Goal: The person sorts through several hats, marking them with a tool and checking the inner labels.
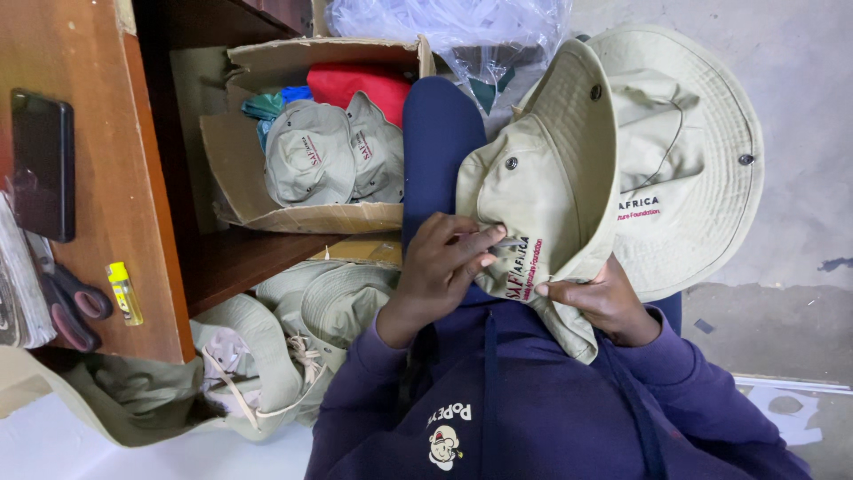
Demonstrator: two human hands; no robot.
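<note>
Khaki hat on lap, just right of cardboard box w/ more hats. L hand pinches hat crown nr embroidery; R hand grips folded brim edge. Second hat beneath, further right of box.

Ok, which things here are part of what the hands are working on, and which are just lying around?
In hand:
khaki hat, held by left hand and right hand
second hat beneath it

Lying about:
box of hats
phone
scissors
yellow lighter
plastic bags
</note>
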